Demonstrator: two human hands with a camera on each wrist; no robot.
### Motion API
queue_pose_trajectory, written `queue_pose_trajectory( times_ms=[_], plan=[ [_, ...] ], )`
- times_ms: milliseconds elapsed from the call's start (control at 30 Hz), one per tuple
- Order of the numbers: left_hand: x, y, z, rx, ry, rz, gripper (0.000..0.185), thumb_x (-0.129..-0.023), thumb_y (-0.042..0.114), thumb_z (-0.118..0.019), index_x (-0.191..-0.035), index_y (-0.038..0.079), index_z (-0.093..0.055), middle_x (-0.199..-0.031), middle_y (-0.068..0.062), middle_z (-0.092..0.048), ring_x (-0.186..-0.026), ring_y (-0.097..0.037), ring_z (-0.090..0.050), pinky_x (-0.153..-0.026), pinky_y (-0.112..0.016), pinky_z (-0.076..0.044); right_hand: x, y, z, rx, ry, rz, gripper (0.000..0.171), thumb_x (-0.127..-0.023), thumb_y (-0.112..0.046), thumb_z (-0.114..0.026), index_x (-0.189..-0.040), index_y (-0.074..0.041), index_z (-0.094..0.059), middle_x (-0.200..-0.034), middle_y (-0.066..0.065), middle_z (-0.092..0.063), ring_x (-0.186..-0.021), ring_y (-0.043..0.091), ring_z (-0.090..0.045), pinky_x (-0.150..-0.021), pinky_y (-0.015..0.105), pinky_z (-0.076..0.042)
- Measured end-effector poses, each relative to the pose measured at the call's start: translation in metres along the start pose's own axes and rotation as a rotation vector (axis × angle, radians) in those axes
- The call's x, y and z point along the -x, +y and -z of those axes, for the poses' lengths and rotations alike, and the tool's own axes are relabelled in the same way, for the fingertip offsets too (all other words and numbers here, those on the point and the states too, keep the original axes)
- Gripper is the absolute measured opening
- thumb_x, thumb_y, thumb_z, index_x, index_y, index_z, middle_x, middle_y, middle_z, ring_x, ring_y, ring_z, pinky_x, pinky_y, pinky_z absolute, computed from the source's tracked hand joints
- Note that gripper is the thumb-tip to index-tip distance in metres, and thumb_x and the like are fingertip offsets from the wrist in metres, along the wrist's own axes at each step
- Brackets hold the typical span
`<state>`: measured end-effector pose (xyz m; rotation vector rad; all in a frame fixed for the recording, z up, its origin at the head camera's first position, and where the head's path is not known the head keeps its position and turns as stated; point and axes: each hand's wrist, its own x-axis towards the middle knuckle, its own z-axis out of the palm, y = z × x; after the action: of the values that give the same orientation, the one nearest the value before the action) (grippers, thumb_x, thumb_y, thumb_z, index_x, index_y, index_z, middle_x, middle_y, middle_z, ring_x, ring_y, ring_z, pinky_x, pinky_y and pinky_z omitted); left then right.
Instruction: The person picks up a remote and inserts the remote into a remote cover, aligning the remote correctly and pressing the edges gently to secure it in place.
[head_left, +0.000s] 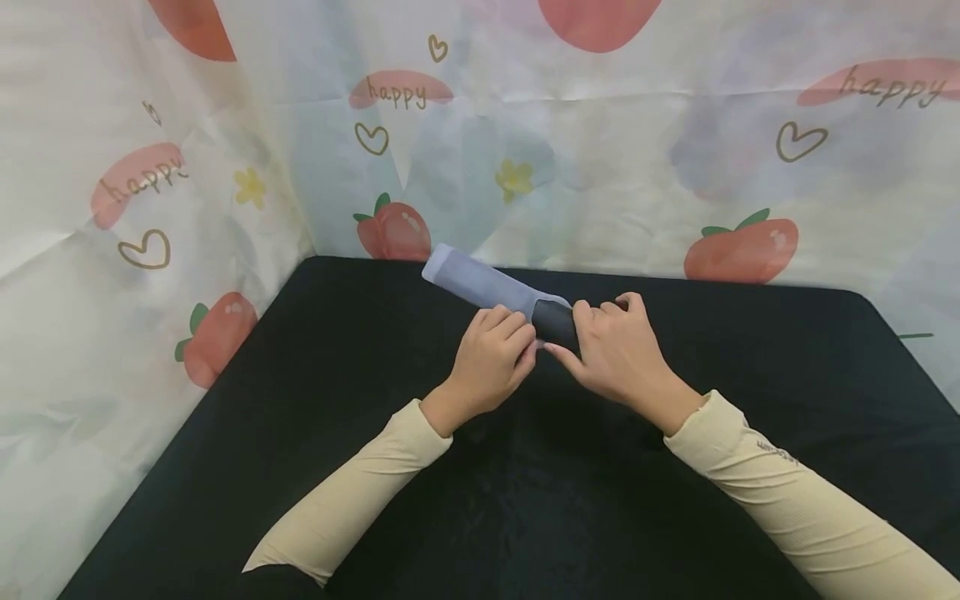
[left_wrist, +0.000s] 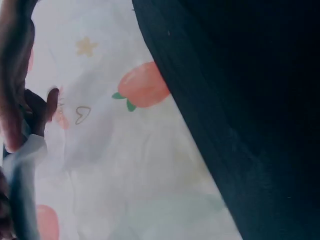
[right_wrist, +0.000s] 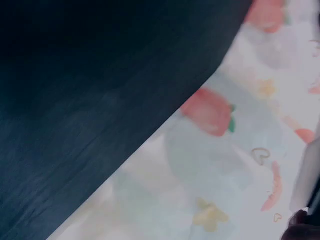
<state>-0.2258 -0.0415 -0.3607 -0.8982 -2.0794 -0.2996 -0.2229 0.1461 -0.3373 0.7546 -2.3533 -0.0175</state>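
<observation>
I am looking down on a black tabletop (head_left: 525,500) with a soft, matte, slightly napped surface and rounded far corners, and behind it a thin, creased plastic sheet (head_left: 637,167) is hanging as a backdrop, translucent white and printed with red strawberries, yellow flowers, outlined hearts and the word "happy". Just beyond the middle of the black surface I am seeing a sock (head_left: 487,287), a long, flat, soft knit piece that is pale lavender-grey along most of its length and dark, near black, at the end nearest me; it is lying slanted, its pale squared end pointing toward eleven o'clock and reaching the table's far edge, its dark end pointing toward four o'clock between the hands. The left hand (head_left: 491,354) is curling its fingers over the sock where the pale part meets the dark part, knuckles up, closed tight on the fabric. The right hand (head_left: 618,350) is gripping the dark end from the three o'clock side, fingers bent over the top and the thumb stretching under toward the left hand, so that the two hands are almost touching. Both forearms are wearing smooth, snug beige sleeves (head_left: 795,492). The left wrist view is showing only a blurred edge of pale fabric and fingertips at nine o'clock, and the right wrist view is showing mostly black surface and printed sheet.
</observation>
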Motion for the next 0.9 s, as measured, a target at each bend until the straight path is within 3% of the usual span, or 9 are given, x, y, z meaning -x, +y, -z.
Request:
queue_pose_trajectory(
  times_ms=[167, 267, 367, 467, 533, 667, 900],
  plan=[
    [0.0, -0.002, 0.001, -0.16, -0.03, 0.004, 0.014, -0.088, 0.019, -0.057, -0.077, 0.014, -0.064, -0.072, 0.001, -0.057, -0.074, -0.016, -0.05, -0.075, -0.031, -0.041, 0.003, 0.009, -0.007, 0.033, 0.107, 0.095, 0.05, -0.084, -0.047, -0.053, -0.079, 0.002, -0.048, -0.061, 0.015, -0.054, -0.063, 0.031, -0.054, -0.081, 0.054, -0.042],
    [-0.001, -0.007, 0.004, -0.163, -0.008, 0.02, 0.016, -0.089, 0.025, -0.06, -0.077, 0.014, -0.062, -0.073, 0.0, -0.056, -0.075, -0.017, -0.051, -0.075, -0.032, -0.042, 0.006, 0.012, -0.009, 0.039, 0.148, 0.148, 0.051, -0.085, -0.047, -0.05, -0.082, 0.003, -0.05, -0.064, 0.016, -0.055, -0.065, 0.032, -0.054, -0.081, 0.055, -0.043],
    [-0.004, -0.014, 0.01, -0.123, 0.003, 0.02, 0.024, -0.087, 0.035, -0.064, -0.095, 0.013, -0.066, -0.086, -0.002, -0.059, -0.085, -0.019, -0.053, -0.083, -0.034, -0.042, 0.009, 0.015, -0.009, 0.037, 0.176, 0.204, 0.056, -0.094, -0.049, -0.038, -0.086, 0.004, -0.052, -0.069, 0.017, -0.058, -0.069, 0.033, -0.055, -0.082, 0.056, -0.043],
    [-0.009, -0.021, 0.016, -0.103, -0.088, -0.033, 0.052, -0.084, 0.051, -0.063, -0.123, 0.017, -0.061, -0.103, -0.003, -0.06, -0.099, -0.02, -0.055, -0.096, -0.038, -0.039, 0.01, 0.017, -0.009, 0.029, 0.199, 0.245, 0.067, -0.098, -0.053, -0.021, -0.09, 0.005, -0.054, -0.074, 0.018, -0.06, -0.071, 0.033, -0.056, -0.083, 0.057, -0.043],
    [-0.01, -0.024, 0.019, -0.108, -0.175, -0.081, 0.064, -0.081, 0.057, -0.063, -0.132, 0.02, -0.054, -0.104, -0.001, -0.061, -0.099, -0.018, -0.056, -0.099, -0.039, -0.038, 0.011, 0.018, -0.008, 0.021, 0.207, 0.26, 0.071, -0.098, -0.055, -0.017, -0.092, 0.005, -0.055, -0.076, 0.019, -0.06, -0.073, 0.034, -0.056, -0.083, 0.057, -0.043],
    [-0.007, -0.027, 0.02, -0.119, -0.28, -0.137, 0.065, -0.08, 0.058, -0.063, -0.131, 0.019, -0.053, -0.091, 0.0, -0.062, -0.087, -0.016, -0.059, -0.091, -0.036, -0.043, 0.012, 0.018, -0.004, 0.014, 0.177, 0.281, 0.072, -0.098, -0.055, -0.015, -0.098, 0.005, -0.055, -0.081, 0.019, -0.06, -0.075, 0.034, -0.057, -0.081, 0.055, -0.044],
    [0.001, -0.028, 0.02, -0.091, -0.329, -0.098, 0.061, -0.081, 0.055, -0.063, -0.128, 0.018, -0.054, -0.089, 0.0, -0.058, -0.085, -0.016, -0.056, -0.087, -0.035, -0.043, 0.013, 0.023, 0.007, -0.001, 0.077, 0.361, 0.076, -0.098, -0.054, -0.009, -0.103, 0.006, -0.054, -0.083, 0.017, -0.058, -0.076, 0.031, -0.058, -0.081, 0.053, -0.044]
  ],
)
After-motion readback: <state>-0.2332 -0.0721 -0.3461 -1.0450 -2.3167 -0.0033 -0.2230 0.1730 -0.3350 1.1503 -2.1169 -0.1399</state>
